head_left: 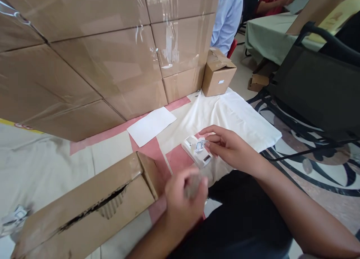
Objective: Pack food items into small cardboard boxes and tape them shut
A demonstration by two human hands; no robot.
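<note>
My right hand (229,148) pinches a small white piece with a blue outline (200,146) between thumb and fingers. That piece is over a white device with a small dark display (201,159), which looks like a pocket scale; I cannot tell whether the two touch. Closer to me, my left hand (180,195) is curled around a greyish-brown object (192,186), too blurred to name. Beside the left hand lies a long cardboard box (92,210) with a torn slit along its top.
Taped cardboard boxes (112,60) form a wall behind the cloth (233,113). A white paper sheet (152,126) lies before them, and a smaller carton (219,77) stands at their right end. A dark chair (317,86) is at right. Two other people are partly visible beyond.
</note>
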